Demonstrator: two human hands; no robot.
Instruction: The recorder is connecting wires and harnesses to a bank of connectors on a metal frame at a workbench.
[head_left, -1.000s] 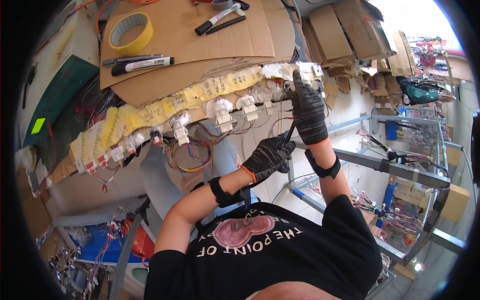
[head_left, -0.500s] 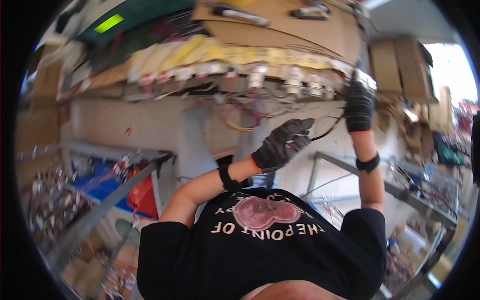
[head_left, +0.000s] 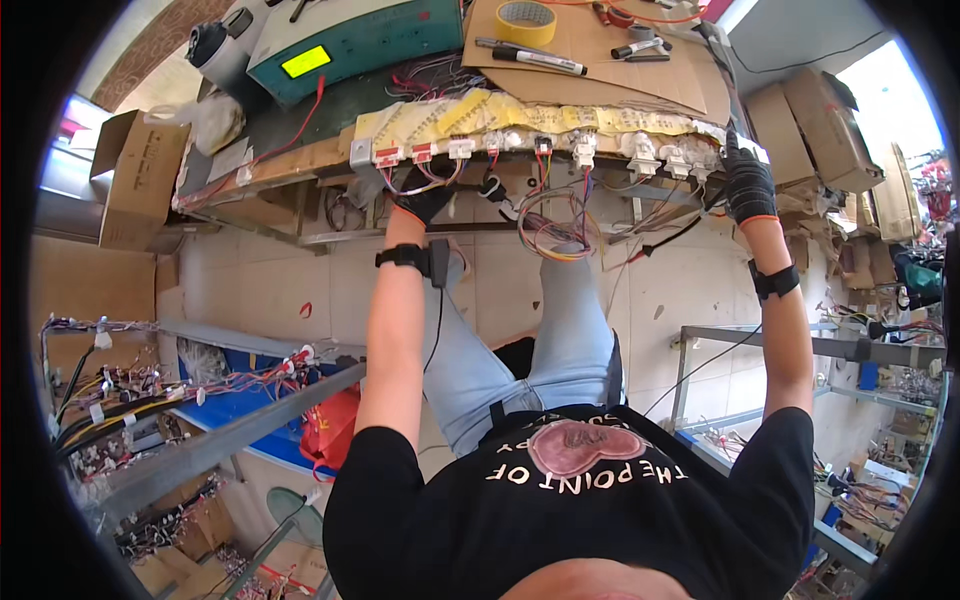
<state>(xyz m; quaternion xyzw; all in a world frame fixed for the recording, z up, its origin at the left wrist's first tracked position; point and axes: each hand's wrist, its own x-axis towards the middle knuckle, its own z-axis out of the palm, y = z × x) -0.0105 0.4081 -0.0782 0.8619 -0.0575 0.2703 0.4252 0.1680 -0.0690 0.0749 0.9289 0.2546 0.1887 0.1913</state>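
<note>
Apparently mid-assembly, both gloved hands gripped the wire harness (head_left: 560, 135) lying along the surface's (head_left: 300, 160) near edge: left hand (head_left: 425, 200) closed by red connectors, right hand (head_left: 748, 185) clasping its far-right end. Seating further connectors seemed next, needing a careful pull.

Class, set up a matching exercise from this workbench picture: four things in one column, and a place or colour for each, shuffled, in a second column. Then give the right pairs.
Things:
1. tape roll
2. green box
3. left hand
4. right hand

Descriptions:
A. at the right end of the row of white connectors
B. yellow, lying on the cardboard sheet
C. under the bench edge, among hanging wires
D. has a lit yellow-green panel

Pairs: 1-B, 2-D, 3-C, 4-A
</note>
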